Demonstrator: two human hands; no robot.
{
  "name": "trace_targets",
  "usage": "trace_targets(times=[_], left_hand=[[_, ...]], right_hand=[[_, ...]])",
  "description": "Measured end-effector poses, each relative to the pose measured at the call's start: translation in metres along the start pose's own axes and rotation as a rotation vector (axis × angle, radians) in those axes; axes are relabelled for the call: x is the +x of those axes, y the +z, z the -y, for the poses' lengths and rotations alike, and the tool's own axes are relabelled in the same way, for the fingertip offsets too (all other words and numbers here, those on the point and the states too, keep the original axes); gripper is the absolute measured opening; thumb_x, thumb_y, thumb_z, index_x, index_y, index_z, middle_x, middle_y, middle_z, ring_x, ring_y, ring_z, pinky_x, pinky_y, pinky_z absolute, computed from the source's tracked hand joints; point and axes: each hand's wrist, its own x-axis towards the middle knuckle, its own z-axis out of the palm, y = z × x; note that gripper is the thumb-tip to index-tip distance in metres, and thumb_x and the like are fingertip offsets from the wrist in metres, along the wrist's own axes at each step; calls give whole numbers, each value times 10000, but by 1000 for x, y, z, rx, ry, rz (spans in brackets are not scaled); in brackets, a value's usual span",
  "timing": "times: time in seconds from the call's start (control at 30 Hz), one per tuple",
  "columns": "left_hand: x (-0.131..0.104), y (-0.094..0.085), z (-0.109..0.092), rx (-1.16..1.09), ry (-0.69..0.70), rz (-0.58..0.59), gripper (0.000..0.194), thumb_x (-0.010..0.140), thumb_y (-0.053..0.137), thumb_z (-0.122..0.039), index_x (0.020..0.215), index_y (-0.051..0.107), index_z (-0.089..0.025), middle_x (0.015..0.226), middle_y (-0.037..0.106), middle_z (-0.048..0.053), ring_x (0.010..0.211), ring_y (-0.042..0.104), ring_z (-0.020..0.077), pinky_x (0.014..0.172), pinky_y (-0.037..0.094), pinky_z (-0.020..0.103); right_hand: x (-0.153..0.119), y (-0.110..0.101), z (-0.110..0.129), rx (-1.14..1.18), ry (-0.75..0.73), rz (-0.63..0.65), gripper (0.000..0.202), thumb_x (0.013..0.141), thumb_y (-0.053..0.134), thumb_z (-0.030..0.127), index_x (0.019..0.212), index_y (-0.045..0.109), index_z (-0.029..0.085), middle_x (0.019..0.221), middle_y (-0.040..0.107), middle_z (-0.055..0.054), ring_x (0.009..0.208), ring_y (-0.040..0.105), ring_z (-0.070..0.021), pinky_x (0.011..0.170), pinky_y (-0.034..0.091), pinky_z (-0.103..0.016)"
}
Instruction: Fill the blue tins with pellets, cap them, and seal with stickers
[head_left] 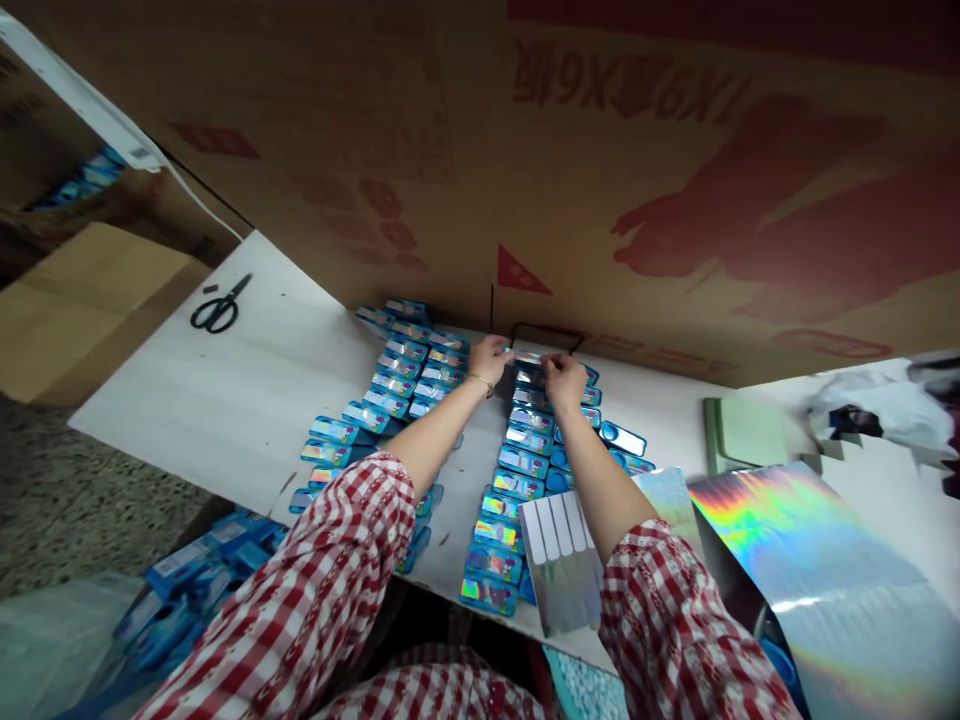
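Note:
Between my hands is a thin shiny sticker strip (527, 356), held over the top of a column of blue cases (525, 440) with shiny labels. My left hand (490, 362) pinches its left end, and my right hand (564, 380) pinches its right end. More blue cases (391, 385) lie in slanting rows left of my left arm. A silvery sticker sheet (562, 560) with several pale strips rests beside the column, near my right forearm.
A large cardboard box (450, 180) walls off the table's far side. Black scissors (221, 307) lie on the white table (172, 400) at left. A green box (746, 432) and a holographic sheet (840, 570) are at right. Blue cases (187, 580) fill a bag lower left.

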Motion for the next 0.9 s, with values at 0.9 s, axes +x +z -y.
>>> trace_targets(times=[0.9], left_hand=[[-72,42,-1,749,595,246,532,882,360,-395,1386,336,-224,1480,277,54,1379,156,250,1106,82,519]], right_hand=[[-104,-95,-13,-441,-607,-127,279,868,450,274,1100,599,234,1139,580,-101,1018,515,-256,843,393,-418]])
